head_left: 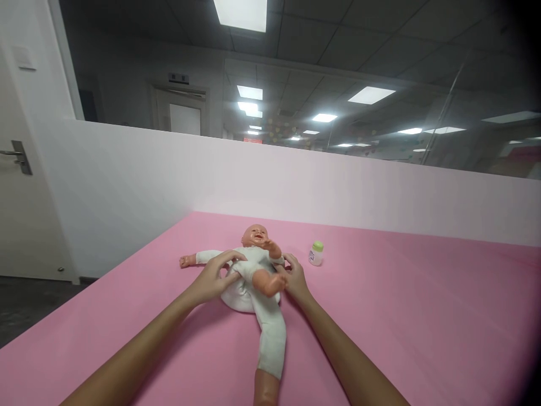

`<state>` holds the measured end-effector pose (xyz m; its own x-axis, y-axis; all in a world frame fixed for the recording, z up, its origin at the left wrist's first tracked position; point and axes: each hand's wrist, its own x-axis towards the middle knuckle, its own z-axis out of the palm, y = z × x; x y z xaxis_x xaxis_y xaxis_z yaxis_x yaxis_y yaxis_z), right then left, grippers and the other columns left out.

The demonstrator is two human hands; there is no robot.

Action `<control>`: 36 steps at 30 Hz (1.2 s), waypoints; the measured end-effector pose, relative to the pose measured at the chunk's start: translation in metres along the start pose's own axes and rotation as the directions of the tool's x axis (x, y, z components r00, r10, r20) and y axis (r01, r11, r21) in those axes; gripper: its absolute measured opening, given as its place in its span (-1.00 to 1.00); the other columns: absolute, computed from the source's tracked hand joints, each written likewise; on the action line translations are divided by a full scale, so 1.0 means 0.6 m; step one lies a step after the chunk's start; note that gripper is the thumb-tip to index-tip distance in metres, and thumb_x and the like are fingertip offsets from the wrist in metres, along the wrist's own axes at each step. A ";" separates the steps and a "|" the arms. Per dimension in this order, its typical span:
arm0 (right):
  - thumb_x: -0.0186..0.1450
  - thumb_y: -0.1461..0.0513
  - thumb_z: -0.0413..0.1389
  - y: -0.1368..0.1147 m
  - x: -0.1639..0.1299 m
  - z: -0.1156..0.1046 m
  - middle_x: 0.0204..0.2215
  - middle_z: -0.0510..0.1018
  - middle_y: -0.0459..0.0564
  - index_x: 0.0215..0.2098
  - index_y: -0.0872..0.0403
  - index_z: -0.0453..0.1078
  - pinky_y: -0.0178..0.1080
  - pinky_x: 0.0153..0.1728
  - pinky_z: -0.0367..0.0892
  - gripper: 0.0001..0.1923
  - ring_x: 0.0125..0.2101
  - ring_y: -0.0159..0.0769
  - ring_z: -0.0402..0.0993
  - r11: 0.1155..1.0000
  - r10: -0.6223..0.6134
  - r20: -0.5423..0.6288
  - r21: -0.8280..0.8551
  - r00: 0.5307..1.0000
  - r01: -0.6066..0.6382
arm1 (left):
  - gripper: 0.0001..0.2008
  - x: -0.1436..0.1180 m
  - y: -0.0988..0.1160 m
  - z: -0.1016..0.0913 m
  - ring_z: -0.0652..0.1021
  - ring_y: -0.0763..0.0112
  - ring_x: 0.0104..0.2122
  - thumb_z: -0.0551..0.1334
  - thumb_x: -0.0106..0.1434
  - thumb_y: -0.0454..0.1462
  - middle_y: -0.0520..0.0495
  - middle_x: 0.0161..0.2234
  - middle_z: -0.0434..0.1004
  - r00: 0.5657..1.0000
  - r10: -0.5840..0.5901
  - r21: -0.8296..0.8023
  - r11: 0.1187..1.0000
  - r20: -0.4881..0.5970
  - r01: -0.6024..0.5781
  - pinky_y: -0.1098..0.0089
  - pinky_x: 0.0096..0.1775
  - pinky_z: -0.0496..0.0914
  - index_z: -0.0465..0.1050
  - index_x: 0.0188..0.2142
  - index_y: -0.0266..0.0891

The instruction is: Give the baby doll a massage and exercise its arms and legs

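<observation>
Doll (253,265) on its back between left hand (215,277) and right hand (295,277), both spread against its sides

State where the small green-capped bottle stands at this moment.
In the head view the small bottle stands upright on the pink surface, right of the doll and just beyond the right hand, touching neither.

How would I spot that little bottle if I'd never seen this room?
Find the pink table and the baby doll lying on it. Just right of the doll's head stands a small bottle, the only thing there with a green cap.
</observation>
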<state>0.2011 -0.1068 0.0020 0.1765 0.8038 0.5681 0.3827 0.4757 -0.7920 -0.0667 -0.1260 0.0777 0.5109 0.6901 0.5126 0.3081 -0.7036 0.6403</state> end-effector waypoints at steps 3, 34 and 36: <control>0.32 0.02 0.12 0.009 0.002 -0.001 -0.27 0.59 0.00 -0.20 0.05 0.49 -0.19 -0.25 0.34 -0.72 -0.24 -0.15 0.46 0.996 0.066 -0.047 0.066 0.997 -0.063 | -0.77 -0.001 0.003 -0.005 0.50 0.18 0.01 0.21 0.28 -0.32 -0.07 -0.03 0.55 0.993 0.078 -0.041 0.996 0.088 -0.075 0.26 0.04 0.36 0.50 -0.07 -0.14; 0.28 0.08 0.14 0.005 -0.001 0.001 -0.26 0.58 -0.01 -0.23 0.02 0.50 -0.18 -0.24 0.35 -0.79 -0.19 -0.12 0.45 1.000 0.019 -0.048 -0.007 0.999 -0.019 | -0.78 -0.003 0.011 -0.005 0.50 0.15 -0.01 0.23 0.30 -0.24 -0.09 -0.01 0.56 0.991 0.043 -0.004 0.999 0.126 -0.043 0.27 0.00 0.39 0.51 -0.07 -0.12; 0.28 0.08 0.13 0.004 0.000 0.001 -0.29 0.56 -0.02 -0.27 0.01 0.49 -0.18 -0.24 0.34 -0.80 -0.20 -0.14 0.44 1.000 0.010 -0.054 -0.022 0.998 -0.012 | -0.78 -0.003 0.012 0.000 0.50 0.16 -0.02 0.23 0.29 -0.25 -0.07 -0.03 0.57 0.995 0.036 0.010 0.999 0.091 -0.037 0.28 -0.01 0.38 0.51 -0.07 -0.12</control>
<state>0.2016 -0.1057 0.0000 0.2290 0.7884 0.5710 0.4006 0.4582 -0.7934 -0.0655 -0.1327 0.0814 0.5924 0.6462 0.4811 0.2973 -0.7304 0.6149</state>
